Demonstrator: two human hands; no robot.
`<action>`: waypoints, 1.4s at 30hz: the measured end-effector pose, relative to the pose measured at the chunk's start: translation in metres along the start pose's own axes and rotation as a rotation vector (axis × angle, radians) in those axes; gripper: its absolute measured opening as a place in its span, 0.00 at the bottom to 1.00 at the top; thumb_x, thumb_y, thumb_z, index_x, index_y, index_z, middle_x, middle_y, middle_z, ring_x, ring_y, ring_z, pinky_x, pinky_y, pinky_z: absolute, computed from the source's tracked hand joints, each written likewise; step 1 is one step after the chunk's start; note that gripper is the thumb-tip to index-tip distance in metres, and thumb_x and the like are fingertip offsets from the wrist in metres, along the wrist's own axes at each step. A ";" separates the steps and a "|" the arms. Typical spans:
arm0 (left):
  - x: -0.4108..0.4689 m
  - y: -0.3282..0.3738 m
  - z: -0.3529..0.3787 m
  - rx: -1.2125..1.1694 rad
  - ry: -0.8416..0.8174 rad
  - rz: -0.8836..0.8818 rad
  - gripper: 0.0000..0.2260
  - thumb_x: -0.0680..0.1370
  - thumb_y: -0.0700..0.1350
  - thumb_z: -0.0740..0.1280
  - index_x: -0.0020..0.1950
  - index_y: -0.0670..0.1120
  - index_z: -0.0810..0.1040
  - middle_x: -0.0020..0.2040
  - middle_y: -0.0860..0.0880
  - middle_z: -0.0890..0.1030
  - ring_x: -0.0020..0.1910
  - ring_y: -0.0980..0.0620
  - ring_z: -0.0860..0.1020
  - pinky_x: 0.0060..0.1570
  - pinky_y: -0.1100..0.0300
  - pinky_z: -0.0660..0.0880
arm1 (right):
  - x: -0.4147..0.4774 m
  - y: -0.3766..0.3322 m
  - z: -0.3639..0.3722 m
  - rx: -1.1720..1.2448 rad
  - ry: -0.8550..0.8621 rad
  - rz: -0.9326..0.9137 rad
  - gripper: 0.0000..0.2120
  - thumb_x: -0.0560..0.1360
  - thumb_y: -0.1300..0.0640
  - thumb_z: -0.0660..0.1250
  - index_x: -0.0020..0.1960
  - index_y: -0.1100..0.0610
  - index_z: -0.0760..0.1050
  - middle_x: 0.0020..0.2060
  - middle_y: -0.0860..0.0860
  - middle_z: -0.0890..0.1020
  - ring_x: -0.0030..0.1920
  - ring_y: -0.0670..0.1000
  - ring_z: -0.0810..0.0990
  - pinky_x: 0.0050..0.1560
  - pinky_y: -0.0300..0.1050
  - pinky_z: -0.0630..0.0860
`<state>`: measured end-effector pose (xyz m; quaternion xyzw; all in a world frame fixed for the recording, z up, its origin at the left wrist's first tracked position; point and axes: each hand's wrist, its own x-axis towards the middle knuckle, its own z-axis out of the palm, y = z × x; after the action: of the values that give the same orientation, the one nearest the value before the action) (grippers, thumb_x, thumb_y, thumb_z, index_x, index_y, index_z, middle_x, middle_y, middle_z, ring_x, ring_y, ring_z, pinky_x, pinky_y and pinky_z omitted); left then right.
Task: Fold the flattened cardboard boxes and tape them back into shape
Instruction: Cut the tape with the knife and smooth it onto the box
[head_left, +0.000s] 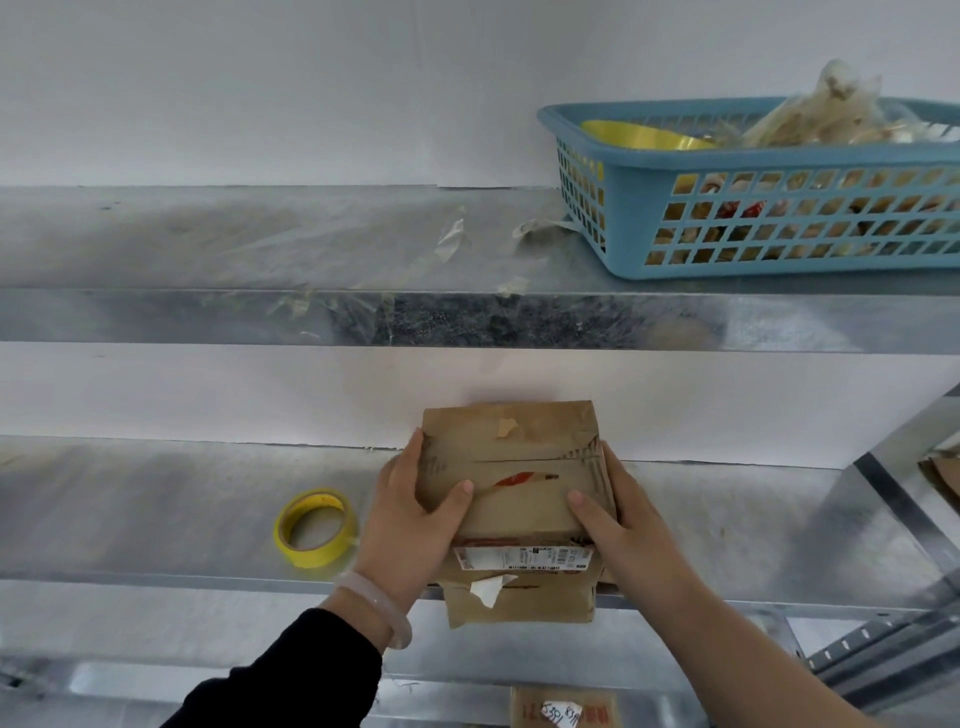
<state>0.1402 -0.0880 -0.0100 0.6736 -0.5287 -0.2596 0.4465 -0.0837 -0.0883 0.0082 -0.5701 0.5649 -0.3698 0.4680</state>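
white wall (260, 78), galvanized metal shelves (208, 317)

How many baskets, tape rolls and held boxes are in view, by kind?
Basket: 1
Tape rolls: 2
Held box: 1
Total: 4

The tape roll (316, 527) sits near your left hand (415, 514); past it the shelf (156, 514) runs open. The upper shelf (260, 317) caps room above the cardboard box (519, 499).
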 end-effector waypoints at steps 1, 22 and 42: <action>-0.001 0.001 -0.004 -0.050 0.043 -0.007 0.36 0.71 0.61 0.71 0.75 0.58 0.60 0.63 0.53 0.69 0.62 0.54 0.71 0.61 0.60 0.67 | -0.003 -0.005 0.000 -0.032 0.012 -0.031 0.32 0.74 0.40 0.67 0.74 0.31 0.58 0.67 0.38 0.72 0.66 0.44 0.72 0.68 0.53 0.72; -0.052 -0.083 -0.034 -0.337 -0.072 -0.069 0.28 0.65 0.50 0.79 0.60 0.55 0.70 0.54 0.49 0.79 0.52 0.48 0.80 0.44 0.57 0.79 | -0.041 -0.045 0.039 -0.839 -0.124 -0.951 0.31 0.73 0.47 0.66 0.74 0.52 0.68 0.74 0.47 0.68 0.77 0.49 0.60 0.73 0.51 0.62; -0.034 -0.040 -0.034 -0.143 -0.166 0.330 0.41 0.69 0.58 0.74 0.76 0.61 0.56 0.67 0.54 0.73 0.64 0.50 0.75 0.58 0.49 0.76 | -0.017 0.002 0.031 -0.620 -0.050 -0.595 0.44 0.70 0.36 0.68 0.75 0.29 0.42 0.77 0.38 0.35 0.72 0.29 0.41 0.69 0.38 0.61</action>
<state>0.1773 -0.0435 -0.0329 0.5207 -0.6472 -0.2741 0.4846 -0.0559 -0.0679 -0.0010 -0.8307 0.4489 -0.2873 0.1609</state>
